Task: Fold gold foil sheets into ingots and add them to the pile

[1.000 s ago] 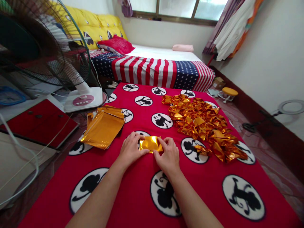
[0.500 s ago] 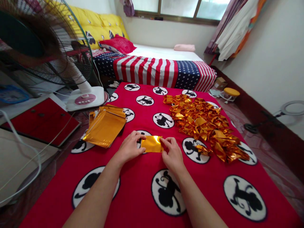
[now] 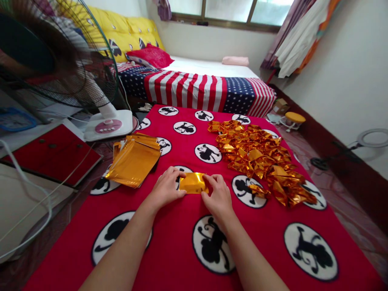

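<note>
On red cloth (image 3: 169, 242), with a cardboard box (image 3: 280, 106) of unclear contents beyond, left grip (image 3: 166, 186) and right grip (image 3: 218, 195) hold gold foil (image 3: 193, 183).

Nothing legible right now: not one word, label, brand, number or sign reads out anywhere here.

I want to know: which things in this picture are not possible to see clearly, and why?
All in the head view:
Underside of the gold sheet: hidden beneath its upper face.
Ends of this sheet: partly covered by the left hand and right hand.
Lower sheets of the gold stack: mostly covered by upper ones.
Number of pieces in the foil heap: they overlap.
Fan: cut off by the picture's left edge.
</note>
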Demonstrator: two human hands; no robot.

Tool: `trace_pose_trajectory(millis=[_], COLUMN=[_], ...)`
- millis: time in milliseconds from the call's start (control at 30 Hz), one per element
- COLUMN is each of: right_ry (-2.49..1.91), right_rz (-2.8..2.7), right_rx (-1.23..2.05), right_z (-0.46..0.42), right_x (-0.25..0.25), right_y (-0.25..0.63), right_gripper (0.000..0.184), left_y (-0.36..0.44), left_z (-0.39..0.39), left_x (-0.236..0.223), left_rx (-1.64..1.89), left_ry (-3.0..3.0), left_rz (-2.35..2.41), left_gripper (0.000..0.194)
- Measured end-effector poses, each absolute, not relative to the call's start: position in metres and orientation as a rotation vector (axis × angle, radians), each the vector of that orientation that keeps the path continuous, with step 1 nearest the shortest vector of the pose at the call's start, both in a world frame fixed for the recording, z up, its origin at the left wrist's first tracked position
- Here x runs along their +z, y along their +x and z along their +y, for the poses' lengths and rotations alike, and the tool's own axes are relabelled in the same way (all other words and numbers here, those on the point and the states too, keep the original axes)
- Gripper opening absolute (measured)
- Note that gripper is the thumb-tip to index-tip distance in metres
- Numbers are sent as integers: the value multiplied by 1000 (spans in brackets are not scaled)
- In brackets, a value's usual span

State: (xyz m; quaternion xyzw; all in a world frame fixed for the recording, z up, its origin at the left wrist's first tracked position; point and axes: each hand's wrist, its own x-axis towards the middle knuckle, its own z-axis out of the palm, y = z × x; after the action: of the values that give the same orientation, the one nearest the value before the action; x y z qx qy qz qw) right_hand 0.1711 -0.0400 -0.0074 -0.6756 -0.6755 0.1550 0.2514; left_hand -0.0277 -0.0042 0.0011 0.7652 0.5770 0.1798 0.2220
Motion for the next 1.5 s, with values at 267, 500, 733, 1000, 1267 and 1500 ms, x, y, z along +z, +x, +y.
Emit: trace_pose_trajectory(millis=[267,500,733,1000,1267,1500], right_ry=[-1881,-1769,-1622,-1612,-1800,-1818], right_rz=[-1808,-1786,-1730,-2311,-2316,-2328], right_rx=[327,530,188,249,121,106], right_z=[-41,-35,-47,-65,-54,-55], right_x=[-4,-14,-4,-11,-13,-18], right_y=[164,180,156,142,169,165], right_gripper=[45,53,42,69,63,63], left_y=[-23,-30,-26,-28,-29,-12], left_z=[-6,-2,-3,-2,0,1], left_x=[-2,-6,-5,-4,-4,7], left_rx=[558,596,639,667,737,588], left_ry=[2097,2043,2037,2001,1860,1736], left_rz=[1662,1566,1606,1581,1653,1969], left_gripper=[47,37,30,30,40,39])
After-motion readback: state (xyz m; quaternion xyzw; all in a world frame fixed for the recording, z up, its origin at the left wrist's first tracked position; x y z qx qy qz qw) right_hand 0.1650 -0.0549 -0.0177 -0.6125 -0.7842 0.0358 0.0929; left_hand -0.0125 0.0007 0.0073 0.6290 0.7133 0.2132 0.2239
